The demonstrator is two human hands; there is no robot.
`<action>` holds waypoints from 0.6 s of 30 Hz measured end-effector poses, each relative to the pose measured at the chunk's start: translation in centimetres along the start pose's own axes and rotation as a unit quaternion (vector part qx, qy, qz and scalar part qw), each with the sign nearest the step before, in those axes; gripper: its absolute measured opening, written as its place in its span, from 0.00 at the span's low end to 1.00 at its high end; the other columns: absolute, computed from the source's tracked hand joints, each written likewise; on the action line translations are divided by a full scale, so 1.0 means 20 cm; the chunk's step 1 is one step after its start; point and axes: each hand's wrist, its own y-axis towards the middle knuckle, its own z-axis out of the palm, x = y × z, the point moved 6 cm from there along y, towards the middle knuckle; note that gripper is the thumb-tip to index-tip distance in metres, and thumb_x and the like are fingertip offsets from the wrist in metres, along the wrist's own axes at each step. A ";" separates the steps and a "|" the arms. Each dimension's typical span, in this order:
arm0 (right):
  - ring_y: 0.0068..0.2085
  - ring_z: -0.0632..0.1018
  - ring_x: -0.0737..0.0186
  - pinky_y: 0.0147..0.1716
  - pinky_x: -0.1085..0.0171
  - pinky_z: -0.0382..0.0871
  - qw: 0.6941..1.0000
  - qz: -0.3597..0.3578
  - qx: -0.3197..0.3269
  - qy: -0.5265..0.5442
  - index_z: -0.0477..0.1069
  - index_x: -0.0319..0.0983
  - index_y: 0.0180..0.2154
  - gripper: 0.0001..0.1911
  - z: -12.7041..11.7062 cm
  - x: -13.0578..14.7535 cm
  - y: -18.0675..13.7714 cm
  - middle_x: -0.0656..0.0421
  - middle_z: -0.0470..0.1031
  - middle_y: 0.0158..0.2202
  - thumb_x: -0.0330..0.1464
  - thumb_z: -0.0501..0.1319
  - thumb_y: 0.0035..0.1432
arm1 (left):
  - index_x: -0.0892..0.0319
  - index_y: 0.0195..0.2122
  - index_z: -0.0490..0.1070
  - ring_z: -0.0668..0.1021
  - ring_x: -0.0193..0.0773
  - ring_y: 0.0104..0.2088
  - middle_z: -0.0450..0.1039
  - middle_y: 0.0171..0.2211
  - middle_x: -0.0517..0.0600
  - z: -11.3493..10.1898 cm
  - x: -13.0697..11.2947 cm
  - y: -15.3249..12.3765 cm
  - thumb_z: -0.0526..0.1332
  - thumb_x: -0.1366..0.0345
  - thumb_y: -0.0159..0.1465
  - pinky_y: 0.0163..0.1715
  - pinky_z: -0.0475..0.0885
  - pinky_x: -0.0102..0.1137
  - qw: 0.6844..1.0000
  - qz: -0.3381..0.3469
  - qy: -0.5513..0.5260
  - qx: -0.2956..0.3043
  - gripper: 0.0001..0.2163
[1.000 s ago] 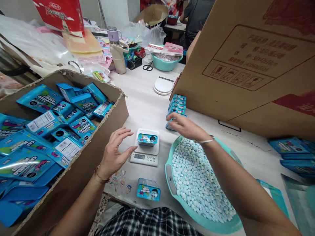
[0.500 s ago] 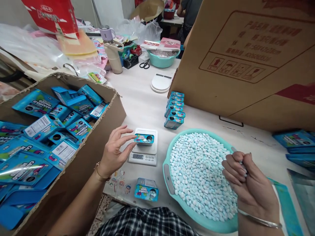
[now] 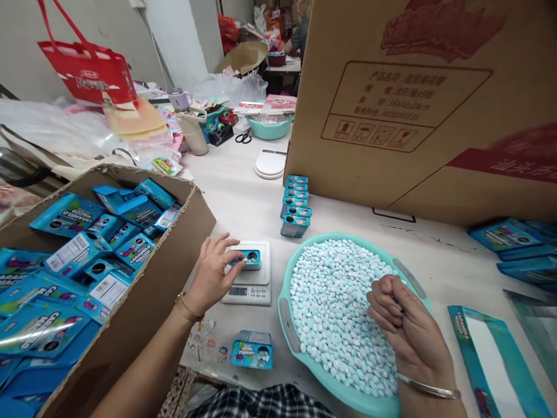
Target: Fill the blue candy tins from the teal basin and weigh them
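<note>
Left hand (image 3: 213, 273) had thumb and forefinger nearly together at one end of a small blue printed rectangular box (image 3: 253, 259) on a white plastic digital scale (image 3: 261, 295), left of the turquoise oval plastic basin (image 3: 333, 390); couldn't tell if it gripped. Right hand (image 3: 407, 319), fingers curled together, contents unclear, was above the basin's pale-blue rounded candies (image 3: 339, 307), toward its right side.

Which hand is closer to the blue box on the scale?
Left. The left hand has its fingertips at the left end of the blue box; the right hand is farther off, closed, over the right side of the candy basin.
</note>
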 end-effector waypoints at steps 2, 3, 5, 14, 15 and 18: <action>0.21 0.49 0.73 0.15 0.73 0.50 1.000 -0.003 0.009 0.005 0.68 0.38 0.28 0.14 0.00 0.00 -0.01 0.66 0.51 0.21 0.40 0.64 0.61 | 0.54 0.37 0.75 0.68 0.52 0.61 0.74 0.51 0.53 0.02 0.00 0.01 0.59 0.64 0.68 0.61 0.57 0.56 1.000 -0.001 -0.005 0.007 0.06; 0.21 0.49 0.73 0.15 0.73 0.50 1.000 -0.005 0.012 0.007 0.68 0.38 0.29 0.14 0.00 0.00 -0.02 0.66 0.51 0.21 0.40 0.64 0.61 | 0.55 0.36 0.74 0.68 0.52 0.61 0.74 0.51 0.53 0.03 0.00 0.02 0.58 0.64 0.68 0.61 0.58 0.55 1.000 -0.002 -0.009 0.010 0.06; 0.21 0.48 0.73 0.15 0.73 0.50 1.000 -0.010 0.016 0.010 0.68 0.38 0.29 0.14 -0.01 0.00 -0.03 0.66 0.51 0.21 0.40 0.64 0.61 | 0.55 0.36 0.74 0.68 0.52 0.61 0.75 0.50 0.54 0.04 0.00 0.04 0.57 0.64 0.69 0.60 0.59 0.54 1.000 -0.002 -0.015 0.010 0.07; 0.21 0.47 0.74 0.15 0.73 0.48 0.998 -0.040 0.019 0.041 0.68 0.38 0.28 0.15 -0.09 0.05 -0.07 0.67 0.52 0.21 0.41 0.65 0.60 | 0.56 0.58 0.66 0.67 0.57 0.61 0.69 0.58 0.58 0.09 -0.07 0.13 0.65 0.59 0.63 0.60 0.58 0.56 0.991 0.020 0.061 0.118 0.23; 0.21 0.47 0.74 0.15 0.73 0.48 0.998 -0.046 0.015 0.045 0.68 0.38 0.28 0.15 -0.12 0.06 -0.08 0.67 0.51 0.21 0.41 0.65 0.60 | 0.56 0.58 0.66 0.70 0.57 0.58 0.71 0.56 0.58 0.11 -0.08 0.13 0.66 0.60 0.61 0.59 0.59 0.56 0.984 0.025 0.081 0.156 0.24; 0.21 0.46 0.74 0.15 0.73 0.47 0.996 -0.056 0.010 0.063 0.68 0.39 0.29 0.15 -0.19 0.08 -0.09 0.67 0.51 0.21 0.41 0.65 0.60 | 0.56 0.49 0.72 0.76 0.50 0.48 0.76 0.45 0.53 0.12 -0.11 0.16 0.63 0.67 0.63 0.60 0.57 0.56 0.967 0.046 0.110 0.225 0.13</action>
